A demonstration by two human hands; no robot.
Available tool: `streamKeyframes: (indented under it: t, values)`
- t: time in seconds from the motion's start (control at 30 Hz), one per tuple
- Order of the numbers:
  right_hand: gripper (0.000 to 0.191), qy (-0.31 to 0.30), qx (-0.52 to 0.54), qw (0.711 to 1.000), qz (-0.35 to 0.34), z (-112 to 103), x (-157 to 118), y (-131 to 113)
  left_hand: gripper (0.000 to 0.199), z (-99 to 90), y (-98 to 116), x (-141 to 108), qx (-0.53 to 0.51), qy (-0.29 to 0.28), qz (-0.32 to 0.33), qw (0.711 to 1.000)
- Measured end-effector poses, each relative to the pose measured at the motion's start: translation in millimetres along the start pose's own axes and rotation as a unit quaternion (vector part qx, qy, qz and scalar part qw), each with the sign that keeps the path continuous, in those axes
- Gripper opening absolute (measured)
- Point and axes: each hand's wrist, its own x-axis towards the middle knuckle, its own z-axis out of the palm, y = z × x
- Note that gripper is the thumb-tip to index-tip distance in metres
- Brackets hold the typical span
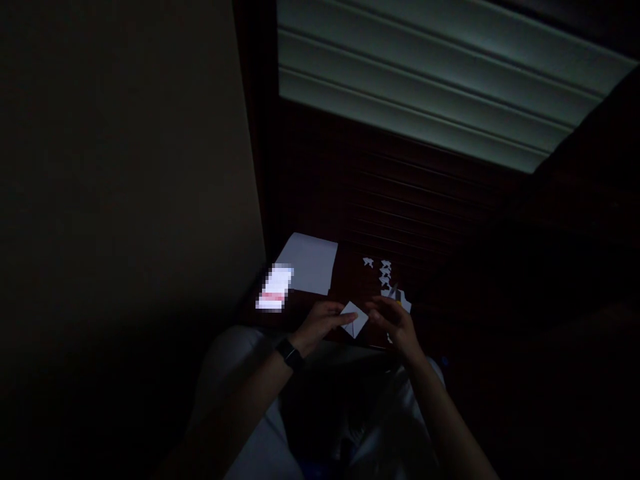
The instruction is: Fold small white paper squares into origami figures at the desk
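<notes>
We see a small folded square of white paper [355,327] just above the near edge of a dark desk [349,283], set corner-up like a diamond, with crease lines on its face. Our left hand [320,325], at nine o'clock of it, holds it, thumb laid over the top; a dark watch [289,354] sits on that wrist. Our right hand [395,320] is at three o'clock, fingers bent close to the paper's right corner; in this dim light we cannot tell whether they touch or grip it.

Taking the square as our clock's centre, a large white sheet [313,263] lies towards eleven, and a bright, blurred-out rectangle [275,288] at ten overlaps its corner. A single jagged white cutout [368,262] is between twelve and one, and a column of similar cutouts [385,272] stands at one. At two, partly behind our right hand, we make out a pointed blade [394,291] beside a bit of yellow, with white paper [406,303] around it.
</notes>
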Motion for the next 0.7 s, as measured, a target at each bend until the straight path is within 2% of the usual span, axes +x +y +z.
streamKeyframes:
  t: [0.07, 0.13, 0.27, 0.37, 0.57, 0.7]
  values:
    - [0.026, -0.061, -0.035, 0.997, 0.007, -6, 0, -6, 0.035, 0.7, 0, 0, -0.008, -0.029, -0.021, 0.999]
    - [0.026, -0.112, -0.060, 0.992, 0.026, -10, -2, -10, 0.037, 3.0, 0, 0, -0.013, -0.041, -0.025, 0.999]
    - [0.035, -0.152, -0.051, 0.987, 0.031, -12, -7, -14, 0.041, 7.4, -1, 0, -0.017, -0.049, -0.023, 0.998]
    - [0.032, -0.180, -0.047, 0.983, 0.006, -13, -6, -13, 0.041, 8.4, -1, 0, -0.015, -0.058, -0.017, 0.998]
    - [0.018, -0.175, -0.071, 0.981, -0.035, -12, -3, -9, 0.039, 8.8, -1, 1, 0.008, -0.071, -0.011, 0.997]
    - [0.021, -0.172, -0.068, 0.982, -0.043, -11, -4, -9, 0.039, 9.0, -1, 2, 0.020, -0.081, -0.005, 0.997]
